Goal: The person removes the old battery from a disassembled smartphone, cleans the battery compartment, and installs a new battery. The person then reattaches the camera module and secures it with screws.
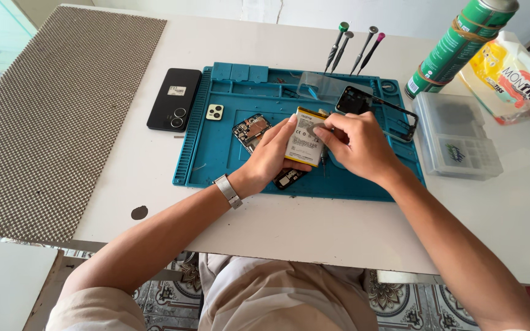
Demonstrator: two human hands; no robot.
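Head view: a white worktop [154,184] is seen from above, with a blue repair mat [216,153] laid on it. Over the mat, a flat phone battery [303,140] with a white label and yellow edges is grasped along its left edge by the left hand [271,156], a metal watch being worn on that wrist. The right hand [357,144] is closed on the battery's upper right part, fingertips pinched against it. An opened phone body [254,130] is partly covered beneath the battery. A black phone frame [375,109] lies just behind the right hand. A black phone [174,99] is placed left of the mat, four screwdrivers [354,46] behind it, a clear plastic box [458,138] and a green spray can [461,43] to the right.
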